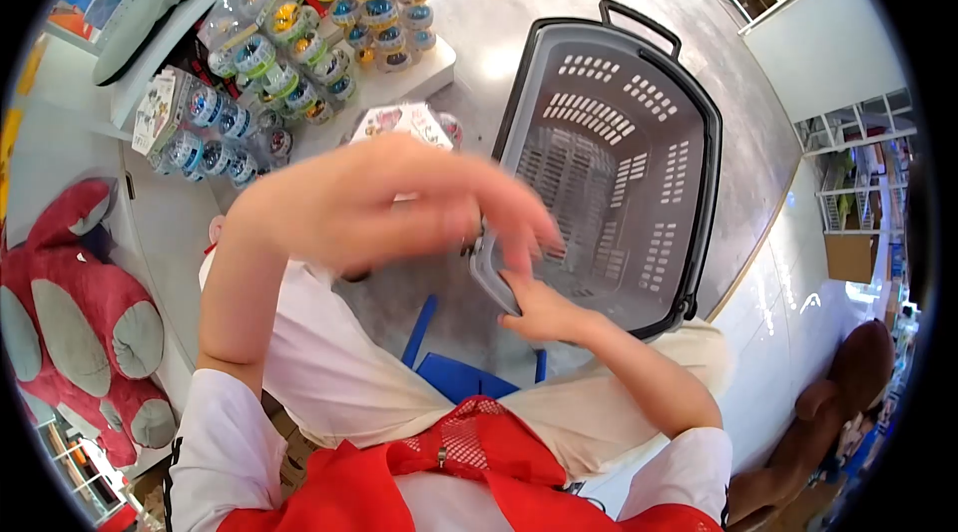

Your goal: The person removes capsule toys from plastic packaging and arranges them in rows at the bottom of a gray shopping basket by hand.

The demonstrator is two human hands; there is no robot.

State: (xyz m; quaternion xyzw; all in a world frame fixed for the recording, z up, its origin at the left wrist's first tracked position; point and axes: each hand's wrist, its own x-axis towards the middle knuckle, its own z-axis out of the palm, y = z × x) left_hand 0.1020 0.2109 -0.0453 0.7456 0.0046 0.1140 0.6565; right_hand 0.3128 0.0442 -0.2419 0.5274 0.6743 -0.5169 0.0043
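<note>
A grey plastic shopping basket with slotted walls and a black rim stands on the floor in front of me. My right hand grips its near left edge, thumb and fingers closed round the rim. My left hand is raised in mid-air left of the basket, blurred by motion, with bent fingers apart from the thumb and nothing seen between them. Just behind it is a pack with a white printed top, partly hidden by the hand.
Packs of clear capsule toys stand on a white shelf at the upper left. A red and grey plush toy is at the left. A blue plastic piece lies between my legs. White wire racks and a brown plush stand right.
</note>
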